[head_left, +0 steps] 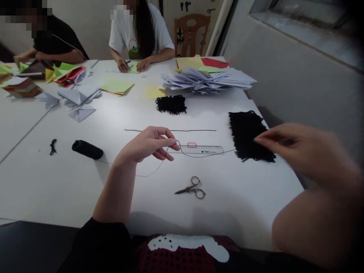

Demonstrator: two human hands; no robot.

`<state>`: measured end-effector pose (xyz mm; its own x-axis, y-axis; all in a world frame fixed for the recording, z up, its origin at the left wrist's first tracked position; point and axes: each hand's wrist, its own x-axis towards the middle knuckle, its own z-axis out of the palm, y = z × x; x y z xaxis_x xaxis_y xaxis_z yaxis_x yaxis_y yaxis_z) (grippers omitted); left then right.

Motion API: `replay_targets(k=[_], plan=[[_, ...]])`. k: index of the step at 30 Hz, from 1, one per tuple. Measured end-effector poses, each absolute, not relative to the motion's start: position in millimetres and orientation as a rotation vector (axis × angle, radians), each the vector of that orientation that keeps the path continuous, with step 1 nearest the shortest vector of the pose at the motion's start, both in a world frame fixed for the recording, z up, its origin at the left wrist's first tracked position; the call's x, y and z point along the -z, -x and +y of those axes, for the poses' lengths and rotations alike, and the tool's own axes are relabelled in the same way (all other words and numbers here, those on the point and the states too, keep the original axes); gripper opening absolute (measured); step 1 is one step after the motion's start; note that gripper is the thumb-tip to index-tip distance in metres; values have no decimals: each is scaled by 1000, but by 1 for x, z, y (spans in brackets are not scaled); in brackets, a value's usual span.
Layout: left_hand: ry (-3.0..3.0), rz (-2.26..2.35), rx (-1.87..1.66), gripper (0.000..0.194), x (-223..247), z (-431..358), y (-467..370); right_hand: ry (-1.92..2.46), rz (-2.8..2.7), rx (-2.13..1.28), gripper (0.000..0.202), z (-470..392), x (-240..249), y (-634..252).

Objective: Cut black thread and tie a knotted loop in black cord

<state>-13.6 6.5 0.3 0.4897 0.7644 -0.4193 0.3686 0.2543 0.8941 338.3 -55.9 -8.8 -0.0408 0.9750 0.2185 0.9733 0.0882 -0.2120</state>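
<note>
Head view: left hand [150, 146] pinches black thread [199, 154] across the ruler [203, 149] mid-table; right hand [287, 146], blurred, grip unclear, touches the cut-thread pile [247, 136] near the right edge.

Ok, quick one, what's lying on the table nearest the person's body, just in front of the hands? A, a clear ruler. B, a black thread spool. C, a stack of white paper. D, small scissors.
D: the small scissors lie closest to the table edge, nearer than the clear ruler beyond the left hand.
</note>
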Motion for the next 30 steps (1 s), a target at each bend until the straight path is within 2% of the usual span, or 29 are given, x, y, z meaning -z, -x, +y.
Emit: replay_targets(k=[1,3,5,7,9,14,19,22,27,30], plan=[[-1347,1098,-367,23,0,6,13,1940,-2165,-62,27,-57,18,-326],[-1337,1097,-379,23,-1,6,12,1892,-2245,71,25,-66,38,-300],[-1335,1095,-385,22,-1,5,11,1643,-2352,125,26,-82,60,-275],[-1341,1097,-383,21,0,5,10,1309,-2547,12,26,-100,80,-256],[-1348,1104,-374,20,0,4,10,1167,-2658,-24,29,-116,98,-243],[-1360,1085,-361,21,1,2,8,1059,-2799,65,47,-132,130,-236],[-1366,1081,-332,19,-1,1,7,979,-2778,252,42,-131,141,-233],[-1374,1074,-326,20,-1,0,6,1044,-2765,29,33,-125,131,-229],[-1405,1052,-308,19,-1,-2,4,1209,-2276,-806,12,-112,87,-225],[-1430,1022,-281,19,-3,-3,3,1267,-2036,-1121,25,-105,64,-223]])
